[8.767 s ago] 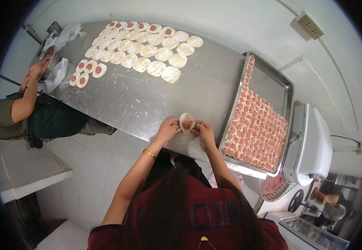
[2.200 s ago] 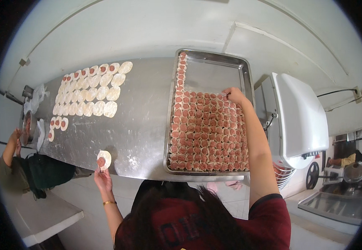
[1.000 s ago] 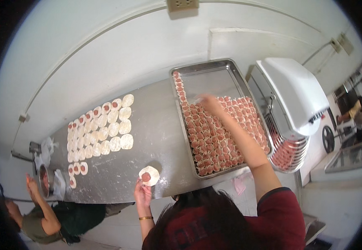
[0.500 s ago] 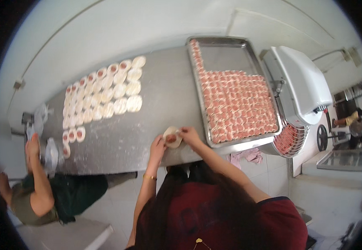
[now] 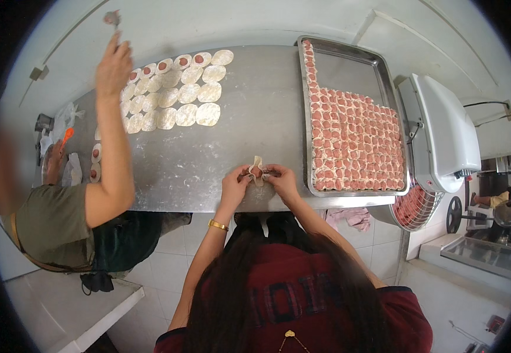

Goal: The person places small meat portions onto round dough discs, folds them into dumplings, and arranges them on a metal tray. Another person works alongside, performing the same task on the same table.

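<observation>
At the table's near edge, a dumpling (image 5: 256,170) hangs between my two hands, its pale wrapper drawn up around pink meat filling. My left hand (image 5: 236,181) pinches one side of the wrapper, and my right hand (image 5: 282,181) pinches the opposite side. To the right, a metal tray (image 5: 308,120) holds many open-topped meat dumplings (image 5: 358,144) in tight rows, with a bare part at its far end. Rows of round floured wrappers (image 5: 188,94) lie on the metal table (image 5: 261,106) to the left; several in the far row carry a dab of meat.
A co-worker's raised hand (image 5: 114,65) holds a utensil tipped with meat (image 5: 112,19) at the left; their other hand (image 5: 54,165) is by an orange-coloured utensil (image 5: 68,135). A white mixer (image 5: 443,129) stands right of the tray. A pink cloth (image 5: 349,219) hangs below the table edge.
The wrapper, spread fairly flat in my hands before, is now gathered up around its filling. The co-worker's arm has swung up over the far wrappers. My view has shifted.
</observation>
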Tool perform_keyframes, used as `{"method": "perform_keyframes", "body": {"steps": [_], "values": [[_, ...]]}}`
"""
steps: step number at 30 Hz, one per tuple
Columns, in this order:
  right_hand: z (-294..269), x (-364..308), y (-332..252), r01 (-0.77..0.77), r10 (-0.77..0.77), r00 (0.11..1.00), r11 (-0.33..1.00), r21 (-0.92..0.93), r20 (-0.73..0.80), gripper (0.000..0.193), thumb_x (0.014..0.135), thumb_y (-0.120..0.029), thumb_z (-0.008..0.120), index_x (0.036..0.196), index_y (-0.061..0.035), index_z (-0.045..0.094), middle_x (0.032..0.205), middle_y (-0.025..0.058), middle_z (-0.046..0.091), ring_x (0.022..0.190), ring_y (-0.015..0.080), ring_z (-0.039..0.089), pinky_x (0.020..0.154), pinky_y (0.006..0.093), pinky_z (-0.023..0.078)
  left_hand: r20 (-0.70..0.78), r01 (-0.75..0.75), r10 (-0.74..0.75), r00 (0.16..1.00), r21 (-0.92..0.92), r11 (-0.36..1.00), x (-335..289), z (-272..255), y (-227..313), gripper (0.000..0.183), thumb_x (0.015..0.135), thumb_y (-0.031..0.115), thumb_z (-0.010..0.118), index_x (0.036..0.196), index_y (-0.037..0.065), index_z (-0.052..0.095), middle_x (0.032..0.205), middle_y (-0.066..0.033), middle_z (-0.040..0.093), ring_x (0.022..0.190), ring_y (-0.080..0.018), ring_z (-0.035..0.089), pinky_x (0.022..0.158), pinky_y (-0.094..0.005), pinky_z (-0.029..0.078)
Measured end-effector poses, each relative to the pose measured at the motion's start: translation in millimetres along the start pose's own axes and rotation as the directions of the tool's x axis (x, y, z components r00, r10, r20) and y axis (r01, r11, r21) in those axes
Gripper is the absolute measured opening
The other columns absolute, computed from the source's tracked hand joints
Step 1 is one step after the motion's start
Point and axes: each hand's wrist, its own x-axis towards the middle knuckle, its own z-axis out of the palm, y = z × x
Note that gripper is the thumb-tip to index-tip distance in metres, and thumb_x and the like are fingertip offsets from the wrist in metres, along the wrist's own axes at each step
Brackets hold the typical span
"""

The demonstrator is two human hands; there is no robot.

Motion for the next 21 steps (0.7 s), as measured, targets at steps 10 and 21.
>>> {"method": "perform_keyframes", "body": {"steps": [10, 21], "values": [[-7.6, -6.2, -36.0, -0.033, -0.008, 0.996, 0.887, 0.461, 0.086, 0.020, 0.077, -0.001, 0.064, 0.097, 0.0023, 0.062, 0.087, 0.0073, 0.065, 0.079, 0.0147, 0.061, 0.072, 0.0263, 0.048, 0.093, 0.132, -0.097, 0.991, -0.535, 0.835, -4.7, 2.5, 4.0, 0.013, 0.081, -0.002, 0.058, 0.093, 0.003, 0.056, 0.086, -0.0023, 0.059, 0.080, -0.0092, 0.055, 0.069, -0.0230, 0.045], [-22.2, -4.5, -33.9, 0.116, -0.098, 0.988, 0.981, -0.155, 0.115, 0.030, 0.074, 0.007, 0.060, 0.104, 0.0039, 0.059, 0.092, 0.0079, 0.064, 0.084, 0.0136, 0.061, 0.074, 0.0274, 0.050, 0.083, 0.102, -0.074, 0.994, -0.426, 0.899, -17.6, 0.7, 11.4, 0.021, 0.078, -0.006, 0.057, 0.098, 0.000, 0.058, 0.093, -0.0029, 0.060, 0.085, -0.0123, 0.057, 0.074, -0.0257, 0.047]]}}
